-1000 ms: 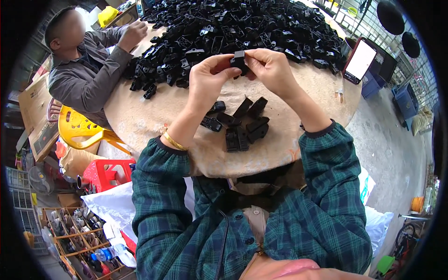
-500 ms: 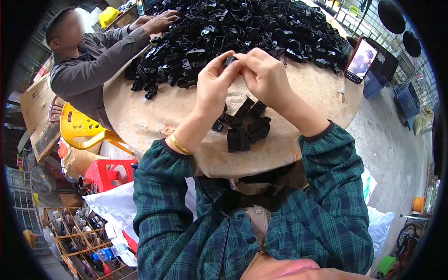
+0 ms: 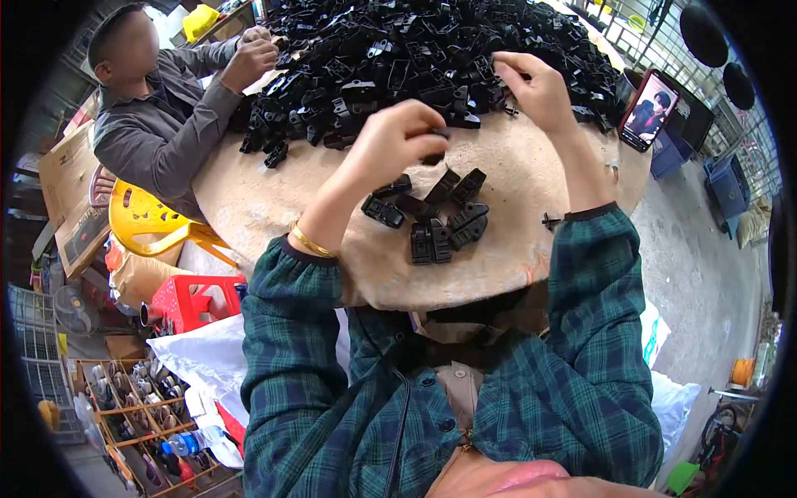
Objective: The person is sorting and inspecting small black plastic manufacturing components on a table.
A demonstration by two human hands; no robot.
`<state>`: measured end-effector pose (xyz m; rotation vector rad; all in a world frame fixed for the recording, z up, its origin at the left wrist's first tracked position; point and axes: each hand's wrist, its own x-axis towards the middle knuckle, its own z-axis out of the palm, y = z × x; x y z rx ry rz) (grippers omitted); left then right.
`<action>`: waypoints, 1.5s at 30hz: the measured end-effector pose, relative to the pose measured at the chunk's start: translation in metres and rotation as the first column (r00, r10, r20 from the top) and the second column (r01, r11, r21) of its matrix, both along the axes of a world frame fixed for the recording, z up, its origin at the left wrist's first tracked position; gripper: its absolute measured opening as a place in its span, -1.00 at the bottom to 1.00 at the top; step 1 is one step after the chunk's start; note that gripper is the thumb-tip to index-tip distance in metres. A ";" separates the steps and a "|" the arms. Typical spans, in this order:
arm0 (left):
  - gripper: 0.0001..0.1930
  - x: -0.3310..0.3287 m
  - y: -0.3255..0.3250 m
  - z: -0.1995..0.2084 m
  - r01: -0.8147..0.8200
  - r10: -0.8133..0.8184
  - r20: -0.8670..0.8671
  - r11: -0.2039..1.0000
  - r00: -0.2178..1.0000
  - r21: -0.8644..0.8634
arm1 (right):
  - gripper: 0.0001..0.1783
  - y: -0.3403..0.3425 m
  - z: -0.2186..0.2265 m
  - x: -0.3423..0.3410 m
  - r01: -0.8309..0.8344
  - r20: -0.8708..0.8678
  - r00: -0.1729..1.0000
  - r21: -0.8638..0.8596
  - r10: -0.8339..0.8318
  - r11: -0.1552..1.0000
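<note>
My left hand (image 3: 398, 141) is closed around a black plastic part (image 3: 435, 153), held above the table and mostly hidden by the fingers. My right hand (image 3: 535, 91) is at the near edge of a big heap of black plastic parts (image 3: 398, 50). Its thumb and forefinger are apart, and I see nothing held between them. Below my left hand, several black plastic pieces (image 3: 430, 241) lie in a small cluster on the table. A small black cross-shaped piece (image 3: 551, 222) lies beside my right sleeve.
The round table (image 3: 274, 207) has a worn tan cover. At its right edge a phone (image 3: 649, 109) stands propped up, its screen lit. Across to the left sits a co-worker (image 3: 166, 116), hands raised by the heap. A yellow chair (image 3: 145, 220) and red stool (image 3: 187, 303) stand at left.
My hands have parted. The right has moved up and right to the heap; the left keeps a black part. The co-worker's hands have drawn back from the heap.
</note>
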<state>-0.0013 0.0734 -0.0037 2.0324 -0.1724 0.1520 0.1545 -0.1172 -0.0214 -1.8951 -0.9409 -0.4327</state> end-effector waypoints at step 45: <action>-0.77 0.049 0.009 -0.032 -0.344 0.035 0.509 0.777 0.860 0.527 | -0.83 0.016 0.004 -0.030 -0.190 -0.326 0.927 0.019 0.186 0.982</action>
